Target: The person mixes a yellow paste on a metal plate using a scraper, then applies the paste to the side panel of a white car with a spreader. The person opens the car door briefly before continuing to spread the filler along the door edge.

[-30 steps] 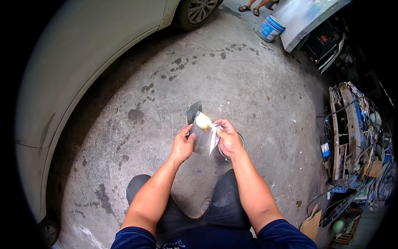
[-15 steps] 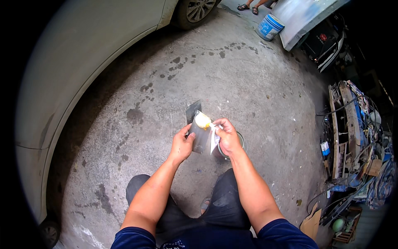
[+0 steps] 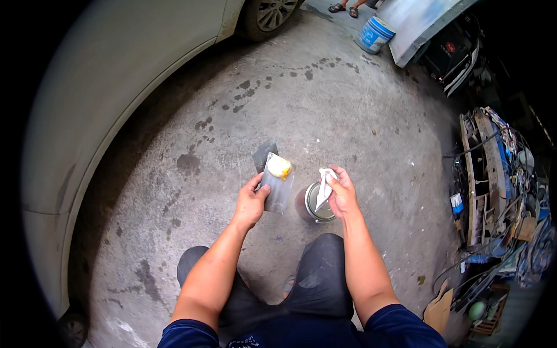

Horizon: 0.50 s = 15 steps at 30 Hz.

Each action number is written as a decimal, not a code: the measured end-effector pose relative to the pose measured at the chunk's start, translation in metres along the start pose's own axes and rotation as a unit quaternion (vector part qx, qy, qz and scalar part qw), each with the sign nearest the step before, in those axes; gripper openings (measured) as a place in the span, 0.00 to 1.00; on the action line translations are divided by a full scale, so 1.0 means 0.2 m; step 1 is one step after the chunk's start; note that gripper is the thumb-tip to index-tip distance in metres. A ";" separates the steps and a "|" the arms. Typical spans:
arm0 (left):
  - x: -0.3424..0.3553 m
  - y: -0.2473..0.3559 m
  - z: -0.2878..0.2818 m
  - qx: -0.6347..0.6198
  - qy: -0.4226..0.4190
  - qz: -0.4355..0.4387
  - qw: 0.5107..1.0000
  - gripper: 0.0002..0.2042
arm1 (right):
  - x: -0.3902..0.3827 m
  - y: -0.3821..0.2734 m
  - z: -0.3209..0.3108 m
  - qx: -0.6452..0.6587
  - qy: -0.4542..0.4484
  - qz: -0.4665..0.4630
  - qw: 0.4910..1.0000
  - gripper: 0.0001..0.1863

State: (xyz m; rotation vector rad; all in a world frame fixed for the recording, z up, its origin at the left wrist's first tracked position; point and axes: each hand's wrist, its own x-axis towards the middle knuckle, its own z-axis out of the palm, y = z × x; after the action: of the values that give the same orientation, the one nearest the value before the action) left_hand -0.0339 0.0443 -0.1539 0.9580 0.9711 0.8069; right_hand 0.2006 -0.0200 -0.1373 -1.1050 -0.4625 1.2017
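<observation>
My left hand [image 3: 255,200] grips two flat grey metal spreaders [image 3: 278,194], one crossed behind the other, with a blob of cream paste [image 3: 278,165] and some yellow-orange paste on the top one. In my right hand [image 3: 342,194], a little to the right, is a crumpled white tube [image 3: 324,191], pinched and pointing downward. An open-looking round metal tin [image 3: 308,206] stands on the floor under that hand, partly hidden by it; I cannot make out its top clearly.
A car [image 3: 98,98] runs along my left. Sandalled feet [image 3: 348,8] of another person, a blue-and-white bucket [image 3: 374,35] and a pale panel [image 3: 418,23] are at the top. Bumpers and scrap [image 3: 487,185] lie piled at my right, beside cardboard [image 3: 438,310] on the concrete floor [image 3: 174,249].
My right hand and the white tube have moved right, away from the paste on the spreaders, uncovering more of the tin. My left hand has shifted slightly left.
</observation>
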 end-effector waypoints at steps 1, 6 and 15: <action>0.00 0.00 0.01 -0.008 -0.010 0.001 1.000 0.21 | 0.03 0.03 -0.13 -0.043 0.034 -0.005 0.998 0.12; -0.01 0.02 0.03 0.022 -0.001 0.036 0.999 0.20 | 0.04 0.15 -0.47 -0.649 0.120 -0.045 0.750 0.19; -0.09 0.05 -0.02 0.004 0.047 0.036 0.998 0.22 | 0.01 0.40 -0.51 -0.793 -0.061 -0.178 0.580 0.15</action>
State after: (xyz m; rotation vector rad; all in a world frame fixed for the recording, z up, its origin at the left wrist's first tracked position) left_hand -0.0459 0.0330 -0.1401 0.9742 1.0266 0.9162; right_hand 0.2413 -0.0660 -0.2518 -2.2112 -1.9979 0.1746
